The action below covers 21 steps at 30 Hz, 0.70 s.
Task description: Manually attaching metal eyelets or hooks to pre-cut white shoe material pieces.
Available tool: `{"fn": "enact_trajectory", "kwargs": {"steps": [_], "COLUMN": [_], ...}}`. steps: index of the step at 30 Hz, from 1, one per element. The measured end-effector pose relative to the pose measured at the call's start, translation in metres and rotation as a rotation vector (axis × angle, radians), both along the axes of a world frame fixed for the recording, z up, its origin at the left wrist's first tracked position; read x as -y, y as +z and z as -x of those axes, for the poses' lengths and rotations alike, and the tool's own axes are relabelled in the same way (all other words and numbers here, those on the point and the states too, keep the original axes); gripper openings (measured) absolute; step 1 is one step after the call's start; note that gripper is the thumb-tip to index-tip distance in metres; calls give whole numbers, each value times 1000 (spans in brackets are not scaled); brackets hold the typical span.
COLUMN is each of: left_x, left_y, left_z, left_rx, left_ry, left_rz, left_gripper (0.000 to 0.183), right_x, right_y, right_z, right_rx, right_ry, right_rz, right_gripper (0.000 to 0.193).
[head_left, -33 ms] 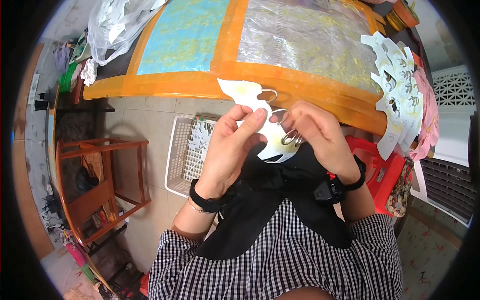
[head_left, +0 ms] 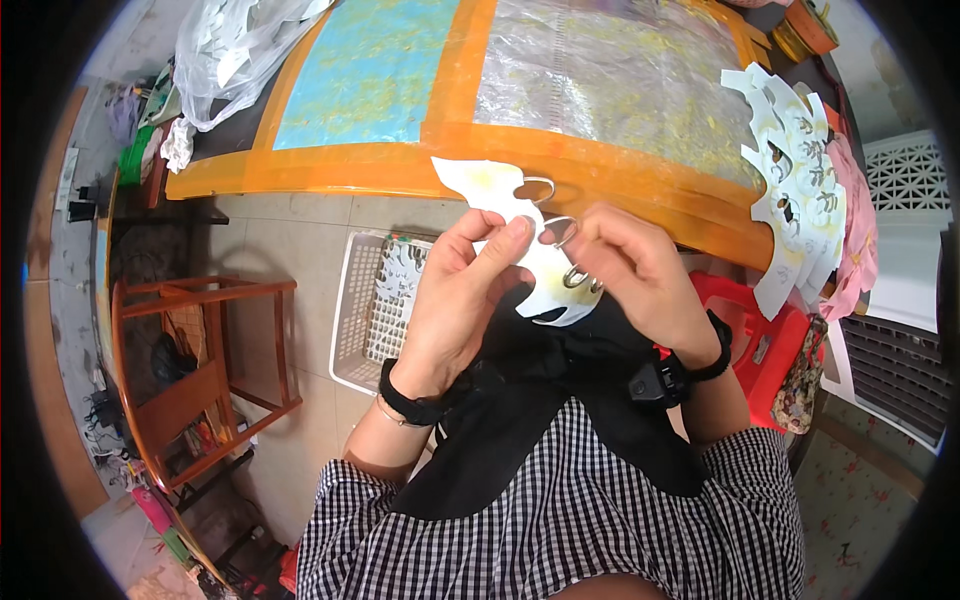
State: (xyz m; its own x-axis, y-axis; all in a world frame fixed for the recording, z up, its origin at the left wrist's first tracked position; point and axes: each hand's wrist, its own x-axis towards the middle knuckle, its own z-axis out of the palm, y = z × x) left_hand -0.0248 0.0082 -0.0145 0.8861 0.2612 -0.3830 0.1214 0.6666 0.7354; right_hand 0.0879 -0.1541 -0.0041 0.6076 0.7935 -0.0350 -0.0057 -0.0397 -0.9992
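My left hand (head_left: 470, 280) pinches a white cut-out sheet (head_left: 552, 285) between thumb and fingers, in front of the table's near edge. The sheet has scalloped edges, faint yellow patches and several thin loops along its right side. My right hand (head_left: 635, 270) is closed at that side, fingertips by a thin pale loop (head_left: 557, 225); what lies between them is partly hidden. Just below those fingertips are shiny metal-looking loops (head_left: 572, 277), partly covered by the hand. More white cut-out sheets (head_left: 800, 190), yellow-stained and overlapping, hang at the table's right end.
The table (head_left: 360, 85) has a blue and clear plastic cover with orange tape edges and yellow smears. A white plastic basket (head_left: 350, 310) stands on the floor, holding similar cut-outs. Left is a wooden chair (head_left: 205, 380); right, a red plastic seat (head_left: 750, 340). A plastic bag (head_left: 240, 60) lies at upper left.
My right fingers have shifted slightly and now cover more of the metal-looking loops. The sheet's upper tip has moved a little left. My left hand looks still.
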Motion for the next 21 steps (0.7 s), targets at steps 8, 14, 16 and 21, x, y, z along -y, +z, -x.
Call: {"fn": "enact_trajectory", "kwargs": {"steps": [8,14,16,21], "left_x": [11,8,5,-7], "left_y": [1,-3,1,6], "left_z": [-2,-5,0,8], "left_rx": [10,115,112,183], "left_ry": [-5,17,66,80], "left_rz": [-209,-57,-79,98], "left_gripper": [33,37,37,36], "right_x": [3,24,32,79], "right_y": [-11,-14,10,48], "right_z": [3,-9,-9,-40], "right_rx": [73,-101,170,1010], "right_ry": [22,82,92,-330], "right_rz": [33,-128,-41,204], "right_gripper": [9,23,29,57]}}
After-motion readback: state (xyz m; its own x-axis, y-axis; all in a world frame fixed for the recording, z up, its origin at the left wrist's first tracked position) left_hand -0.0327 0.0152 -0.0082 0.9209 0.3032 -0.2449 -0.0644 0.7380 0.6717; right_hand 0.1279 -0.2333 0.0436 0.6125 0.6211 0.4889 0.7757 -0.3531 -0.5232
